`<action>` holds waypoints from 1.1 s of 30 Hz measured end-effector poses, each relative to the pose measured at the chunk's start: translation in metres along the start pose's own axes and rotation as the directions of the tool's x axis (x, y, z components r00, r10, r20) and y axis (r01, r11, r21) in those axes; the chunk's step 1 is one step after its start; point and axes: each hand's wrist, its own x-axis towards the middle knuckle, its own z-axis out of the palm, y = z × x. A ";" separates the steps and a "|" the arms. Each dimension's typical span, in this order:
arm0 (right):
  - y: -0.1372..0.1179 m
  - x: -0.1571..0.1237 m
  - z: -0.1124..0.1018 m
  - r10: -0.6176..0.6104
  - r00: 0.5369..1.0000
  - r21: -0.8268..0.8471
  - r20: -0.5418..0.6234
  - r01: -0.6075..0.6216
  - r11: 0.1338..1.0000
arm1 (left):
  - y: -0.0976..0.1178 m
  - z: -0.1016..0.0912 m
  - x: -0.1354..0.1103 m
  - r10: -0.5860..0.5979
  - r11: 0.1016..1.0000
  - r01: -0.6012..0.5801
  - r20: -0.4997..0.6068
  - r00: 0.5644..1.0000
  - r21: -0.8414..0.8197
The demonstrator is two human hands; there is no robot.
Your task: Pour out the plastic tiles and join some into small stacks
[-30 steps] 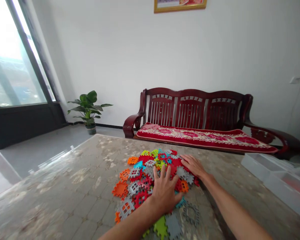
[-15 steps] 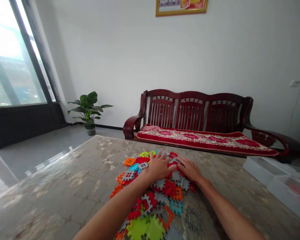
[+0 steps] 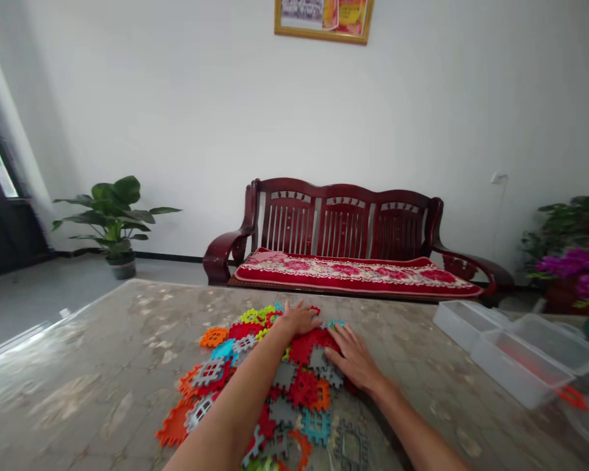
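Apparently, in the head view, the step in hand is working flat-handed through the heap of toy pieces (image 3: 303, 387), which lies on the patterned table (image 3: 103, 366). The left hand (image 3: 300, 319) is over the heap's far part, fingers a little spread, and the right hand (image 3: 356, 360) is at its right edge, thumb apart from the fingers, with no pinched piece showing; the next move probably calls for light palms, so that overlapping pieces slide rather than snag
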 end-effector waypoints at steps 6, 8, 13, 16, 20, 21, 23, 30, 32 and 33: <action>-0.016 -0.005 0.008 0.012 1.000 -0.056 -0.026 -0.013 0.998 | -0.010 -0.004 -0.021 0.033 0.999 -0.032 -0.029 0.999 0.021; -0.022 -0.004 0.010 0.003 1.000 -0.060 -0.029 -0.005 0.998 | -0.014 -0.006 -0.028 0.040 0.999 -0.039 -0.035 0.999 0.028; -0.035 -0.002 0.019 0.000 0.999 -0.068 -0.049 -0.003 0.998 | -0.034 -0.010 -0.047 0.060 0.998 -0.059 -0.047 0.997 0.034; -0.044 0.000 0.025 -0.009 0.999 -0.067 -0.050 0.006 0.998 | -0.051 -0.008 -0.057 0.081 0.996 -0.078 -0.061 0.995 0.050; -0.057 0.003 0.030 -0.007 0.998 -0.053 -0.059 0.004 0.999 | -0.074 -0.006 -0.070 0.088 0.993 -0.083 -0.063 0.994 0.082; -0.060 0.004 0.031 -0.009 0.998 -0.049 -0.063 0.006 0.999 | -0.078 -0.007 -0.073 0.083 0.993 -0.077 -0.064 0.995 0.084; -0.066 0.006 0.032 -0.015 0.998 -0.038 -0.068 0.012 0.999 | -0.085 -0.009 -0.080 0.073 0.994 -0.067 -0.067 0.995 0.082; -0.085 0.013 0.041 -0.023 0.996 -0.026 -0.082 0.021 0.999 | -0.099 -0.025 -0.106 -0.017 0.998 0.017 -0.001 1.000 0.054; -0.086 0.015 0.044 -0.048 0.995 -0.014 -0.088 0.047 0.999 | -0.104 -0.027 -0.112 -0.045 0.997 0.045 -0.001 0.999 0.059; -0.085 0.016 0.044 -0.059 0.994 -0.009 -0.094 0.058 0.998 | -0.108 -0.028 -0.115 -0.057 0.996 0.057 -0.003 0.998 0.064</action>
